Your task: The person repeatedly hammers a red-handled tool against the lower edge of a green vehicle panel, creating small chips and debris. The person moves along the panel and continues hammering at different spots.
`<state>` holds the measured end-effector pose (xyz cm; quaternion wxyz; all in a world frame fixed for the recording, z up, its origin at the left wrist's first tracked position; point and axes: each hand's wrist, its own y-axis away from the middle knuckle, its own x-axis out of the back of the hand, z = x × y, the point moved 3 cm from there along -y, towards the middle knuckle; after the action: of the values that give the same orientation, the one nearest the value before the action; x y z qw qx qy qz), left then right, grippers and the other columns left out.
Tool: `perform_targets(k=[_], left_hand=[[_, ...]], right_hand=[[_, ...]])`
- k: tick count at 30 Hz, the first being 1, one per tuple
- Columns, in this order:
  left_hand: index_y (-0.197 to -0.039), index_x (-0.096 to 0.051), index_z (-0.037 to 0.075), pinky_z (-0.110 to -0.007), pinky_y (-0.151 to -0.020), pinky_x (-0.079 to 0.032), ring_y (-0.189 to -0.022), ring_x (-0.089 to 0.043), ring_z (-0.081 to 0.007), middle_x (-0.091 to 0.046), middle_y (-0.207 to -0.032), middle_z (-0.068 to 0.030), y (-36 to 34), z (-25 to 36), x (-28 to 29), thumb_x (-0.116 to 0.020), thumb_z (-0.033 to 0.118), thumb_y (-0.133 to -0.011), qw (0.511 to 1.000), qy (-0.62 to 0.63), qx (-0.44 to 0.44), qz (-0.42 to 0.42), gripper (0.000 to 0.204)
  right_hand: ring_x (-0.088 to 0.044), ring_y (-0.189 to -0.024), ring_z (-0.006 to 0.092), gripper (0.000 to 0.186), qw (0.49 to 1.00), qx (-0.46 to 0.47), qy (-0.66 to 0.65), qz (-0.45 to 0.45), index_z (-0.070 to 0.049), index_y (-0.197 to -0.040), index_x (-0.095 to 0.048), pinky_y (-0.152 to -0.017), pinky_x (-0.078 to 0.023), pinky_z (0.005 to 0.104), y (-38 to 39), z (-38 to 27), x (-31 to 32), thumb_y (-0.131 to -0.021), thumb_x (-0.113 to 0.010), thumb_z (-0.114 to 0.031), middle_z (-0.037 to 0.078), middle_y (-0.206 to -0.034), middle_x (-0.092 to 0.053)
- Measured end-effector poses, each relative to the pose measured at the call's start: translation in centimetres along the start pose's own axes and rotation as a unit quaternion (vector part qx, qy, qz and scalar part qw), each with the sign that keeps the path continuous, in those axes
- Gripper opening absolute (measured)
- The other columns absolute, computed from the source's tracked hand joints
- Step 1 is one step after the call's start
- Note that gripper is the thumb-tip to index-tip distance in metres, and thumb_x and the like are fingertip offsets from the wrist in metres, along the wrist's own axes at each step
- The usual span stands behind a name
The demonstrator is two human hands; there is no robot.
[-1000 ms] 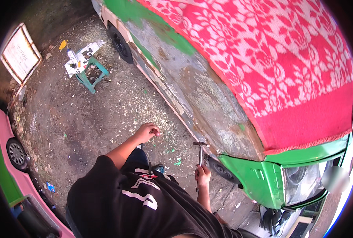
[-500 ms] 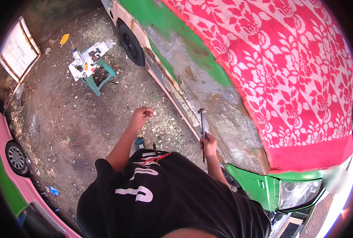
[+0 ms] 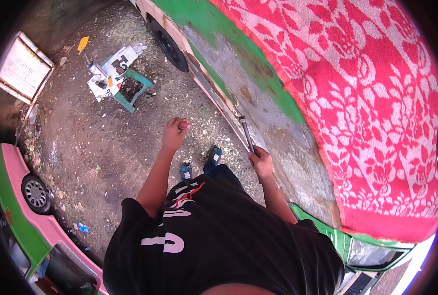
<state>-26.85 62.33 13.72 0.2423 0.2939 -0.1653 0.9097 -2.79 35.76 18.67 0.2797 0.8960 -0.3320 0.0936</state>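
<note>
My left hand is closed round a small reddish-brown round object over the speckled ground. My right hand grips a hammer by its long shaft, head pointing forward, beside the lower side of a vehicle. That body panel is patchy grey, rust and green, with a pale pink strip low down; whether the hammer head touches it I cannot tell. A pink and white floral cloth is draped over the vehicle. My two shoes show below, between my hands.
A teal plastic stool ahead left bears papers, a bottle and small tools. A yellow flat piece is behind it. A rusty-framed white sign stands at far left. A pink and green car is at lower left.
My view has shifted forward along the vehicle. Both hands and the hammer have moved up the picture, the hammer head now alongside the grey panel. The second shoe has come into sight.
</note>
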Motion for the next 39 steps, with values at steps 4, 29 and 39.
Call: perform_targets(k=[4,29,39], left_hand=[[-0.106,-0.07,0.008,-0.038,-0.08,-0.05,-0.094,-0.064,-0.0301,-0.067,-0.102,-0.0118,-0.9,2.4,-0.2,-0.071,0.023,-0.087,0.993,0.007,0.116,-0.007,0.024],[-0.102,-0.063,0.003,-0.03,-0.086,-0.049,-0.098,-0.062,-0.019,-0.062,-0.109,-0.0086,-12.5,5.2,-7.3,-0.066,-0.004,-0.086,0.909,0.346,-0.151,-0.18,0.018],[-0.102,-0.061,0.003,-0.024,-0.091,-0.046,-0.109,-0.059,-0.0119,-0.059,-0.131,-0.0102,-12.9,3.0,-9.4,-0.057,-0.012,-0.087,0.868,0.394,-0.112,-0.279,0.021]], right_hand=[[-0.057,-0.067,0.0101,0.034,0.998,0.014,0.023,-0.049,0.002,-0.116,-0.064,-0.063,-0.046,0.0288,-4.2,-1.6,0.9,-0.087,-0.066,-0.014,0.005,-0.079,-0.064],[-0.049,-0.057,0.01,0.034,0.995,-0.027,0.066,0.067,0.0,-0.109,-0.061,-0.054,-0.039,0.0306,-4.8,-8.1,-0.6,-0.092,-0.067,-0.029,0.006,-0.064,-0.061],[-0.053,-0.06,0.0114,0.038,0.99,-0.047,0.037,0.128,0.002,-0.111,-0.061,-0.058,-0.043,0.0304,-1.6,-10.4,-2.6,-0.091,-0.067,-0.03,0.009,-0.068,-0.065]])
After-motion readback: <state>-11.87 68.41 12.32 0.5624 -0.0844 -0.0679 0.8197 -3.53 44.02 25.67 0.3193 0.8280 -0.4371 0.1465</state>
